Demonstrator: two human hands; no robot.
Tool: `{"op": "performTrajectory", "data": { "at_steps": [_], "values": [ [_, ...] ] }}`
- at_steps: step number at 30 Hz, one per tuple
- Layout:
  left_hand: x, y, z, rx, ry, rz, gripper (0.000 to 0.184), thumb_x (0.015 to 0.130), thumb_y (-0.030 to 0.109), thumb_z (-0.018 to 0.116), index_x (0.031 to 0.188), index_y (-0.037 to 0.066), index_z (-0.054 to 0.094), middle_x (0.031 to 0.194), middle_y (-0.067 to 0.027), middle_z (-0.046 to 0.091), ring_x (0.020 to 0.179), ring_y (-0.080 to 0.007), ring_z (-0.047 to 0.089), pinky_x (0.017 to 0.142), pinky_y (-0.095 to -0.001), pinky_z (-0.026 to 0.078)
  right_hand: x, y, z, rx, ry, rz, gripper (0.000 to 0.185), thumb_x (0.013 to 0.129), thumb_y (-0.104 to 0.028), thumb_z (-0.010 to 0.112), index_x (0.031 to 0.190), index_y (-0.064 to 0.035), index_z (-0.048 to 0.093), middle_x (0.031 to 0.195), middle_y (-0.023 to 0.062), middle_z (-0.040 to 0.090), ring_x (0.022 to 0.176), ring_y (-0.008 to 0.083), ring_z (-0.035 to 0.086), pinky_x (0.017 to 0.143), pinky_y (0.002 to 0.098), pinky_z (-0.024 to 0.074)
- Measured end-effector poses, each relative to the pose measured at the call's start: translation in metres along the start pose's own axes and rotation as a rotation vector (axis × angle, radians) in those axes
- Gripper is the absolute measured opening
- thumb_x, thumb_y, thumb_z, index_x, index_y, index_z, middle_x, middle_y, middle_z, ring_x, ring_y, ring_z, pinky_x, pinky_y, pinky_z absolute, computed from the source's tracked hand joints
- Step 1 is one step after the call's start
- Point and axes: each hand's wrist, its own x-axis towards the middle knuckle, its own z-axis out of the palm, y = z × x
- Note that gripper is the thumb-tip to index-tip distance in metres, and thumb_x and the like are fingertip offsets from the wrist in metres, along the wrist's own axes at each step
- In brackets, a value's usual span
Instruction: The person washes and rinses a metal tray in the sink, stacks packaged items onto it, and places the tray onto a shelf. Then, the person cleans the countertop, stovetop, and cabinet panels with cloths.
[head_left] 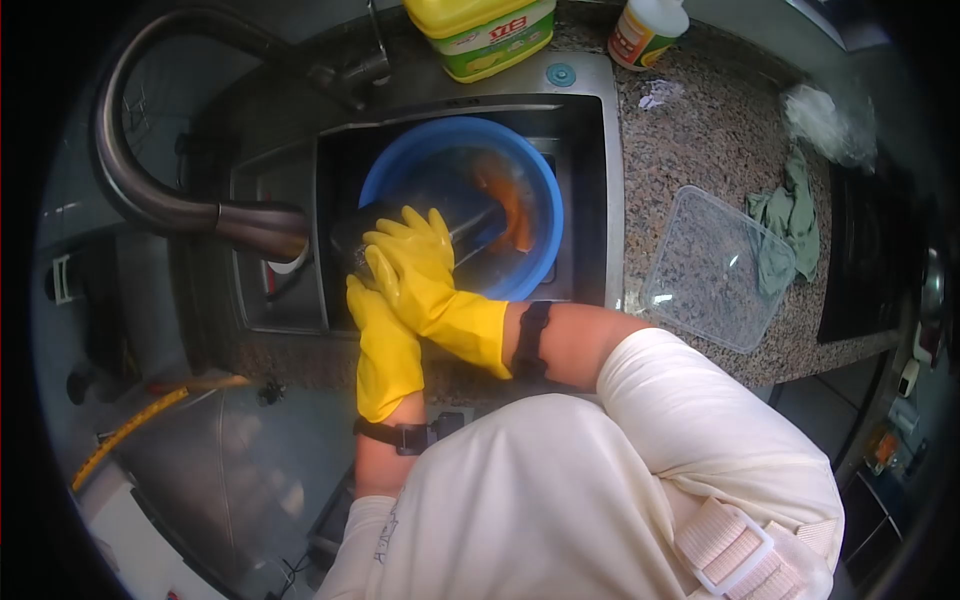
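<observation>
Both my hands wear yellow rubber gloves at the near left rim of a blue basin point(548, 255). My right hand point(415, 262) lies across a dark object with see-through edges point(478, 232), its fingers stretched and slightly apart. That object slants over the left part of the basin; its exact kind is unclear. My left hand point(380, 335) sits just below and partly under the right one, close to the object's near end. Most of the left fingers are hidden. Cloudy water fills the basin, and an orange cloth-like thing point(512, 205) lies in it on the right.
The basin stands in a steel sink point(612, 190). A curved faucet point(150, 190) arches over its left side. Behind are a yellow detergent jug point(490, 40) and a white bottle point(648, 30). On the right counter lie a clear plastic lid point(715, 270) and a green cloth point(790, 225).
</observation>
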Motion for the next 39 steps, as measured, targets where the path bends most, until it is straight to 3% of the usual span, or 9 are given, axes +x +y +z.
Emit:
{"op": "performTrajectory", "data": {
  "at_steps": [7, 9, 14, 17, 19, 22, 25, 33, 39],
  "values": [
    [-0.007, 0.024, 0.009, 0.103, -0.043, 0.148, 0.053, 0.105, 0.043, 0.033, 0.140, 0.007, 0.050, 0.142, -0.0141, 0.050, 0.127, -0.0339, 0.051, 0.103, -0.0493, 0.047, 0.011, 0.170, -0.009, -0.201, -0.263, 0.078, 0.027, 0.091, -0.022, 0.047, 0.087, -0.0078, 0.069, 0.099, 0.0201, 0.069, 0.094, 0.0412, 0.063, 0.088, 0.0507, 0.0478],
    [-0.036, 0.028, 0.048, 0.022, 0.292, 0.044, 0.055, 0.104, 0.047, 0.042, 0.139, 0.005, 0.050, 0.132, -0.0081, 0.058, 0.119, -0.0222, 0.055, 0.099, -0.0323, 0.046, 0.009, 0.228, 0.001, -0.224, -0.325, 0.231, 0.037, 0.094, -0.031, 0.046, 0.096, -0.0029, 0.069, 0.104, 0.0225, 0.068, 0.099, 0.0440, 0.062, 0.089, 0.0534, 0.0468],
    [-0.041, 0.040, 0.050, 0.100, 0.131, 0.072, 0.057, 0.100, 0.050, 0.050, 0.135, 0.005, 0.055, 0.129, -0.0072, 0.059, 0.116, -0.0207, 0.056, 0.096, -0.0302, 0.047, 0.086, 0.103, -0.069, 0.120, -0.246, 0.388, 0.029, 0.091, -0.028, 0.061, 0.110, -0.0082, 0.070, 0.106, 0.0202, 0.069, 0.106, 0.0382, 0.063, 0.089, 0.0451, 0.0502],
    [-0.034, 0.044, 0.044, 0.456, -0.074, 0.186, 0.049, 0.103, 0.044, 0.049, 0.129, 0.004, 0.058, 0.123, -0.0085, 0.061, 0.112, -0.0184, 0.058, 0.091, -0.0297, 0.049, 0.142, 0.044, -0.063, 0.105, 0.280, -0.421, 0.027, 0.089, -0.010, 0.065, 0.116, -0.0086, 0.066, 0.118, 0.0149, 0.066, 0.102, 0.0346, 0.063, 0.089, 0.0426, 0.0499],
    [-0.043, 0.052, 0.057, 1.391, -0.452, 1.015, 0.023, 0.098, 0.012, 0.057, 0.116, -0.001, 0.061, 0.105, -0.0113, 0.065, 0.094, -0.0235, 0.064, 0.079, -0.0300, 0.052, 0.195, 0.015, -0.058, -0.108, 0.367, -0.747, 0.034, 0.078, -0.001, 0.061, 0.111, 0.0004, 0.065, 0.113, 0.0220, 0.065, 0.102, 0.0413, 0.061, 0.092, 0.0466, 0.0491],
    [-0.040, 0.056, 0.061, 0.665, -0.453, 0.137, 0.012, 0.099, 0.007, 0.052, 0.103, -0.001, 0.059, 0.095, -0.0061, 0.063, 0.085, -0.0157, 0.062, 0.074, -0.0266, 0.051, 0.243, 0.008, -0.048, -0.948, 0.133, -0.973, 0.039, 0.075, -0.016, 0.057, 0.109, -0.0010, 0.069, 0.118, 0.0211, 0.067, 0.121, 0.0401, 0.056, 0.108, 0.0482, 0.0380],
    [-0.033, 0.060, 0.051, 0.507, -0.439, 0.012, 0.014, 0.102, 0.012, 0.049, 0.100, 0.003, 0.060, 0.095, -0.0034, 0.062, 0.083, -0.0111, 0.061, 0.072, -0.0249, 0.050, 0.263, 0.009, -0.045, -1.445, -0.513, -0.605, 0.036, 0.093, -0.029, 0.054, 0.121, -0.0146, 0.072, 0.128, 0.0104, 0.066, 0.136, 0.0333, 0.047, 0.118, 0.0517, 0.0189],
    [-0.061, 0.063, 0.065, 1.139, -0.504, 0.627, 0.012, 0.099, 0.005, 0.055, 0.099, -0.004, 0.063, 0.092, -0.0086, 0.062, 0.085, -0.0178, 0.063, 0.078, -0.0285, 0.051, 0.213, -0.068, -0.096, -1.347, -0.883, -0.623, 0.035, 0.079, -0.018, 0.073, 0.113, -0.0118, 0.074, 0.114, 0.0105, 0.072, 0.115, 0.0281, 0.063, 0.093, 0.0388, 0.0464],
    [-0.009, 0.068, 0.039, 1.250, -0.528, 0.847, 0.018, 0.092, -0.001, 0.059, 0.108, -0.003, 0.065, 0.100, -0.0110, 0.068, 0.091, -0.0200, 0.067, 0.082, -0.0286, 0.052, 0.139, -0.011, -0.109, -0.365, -0.502, -0.150, 0.034, 0.090, -0.028, 0.057, 0.120, -0.0170, 0.068, 0.115, 0.0151, 0.069, 0.104, 0.0337, 0.067, 0.092, 0.0403, 0.0516]
  ]
}}
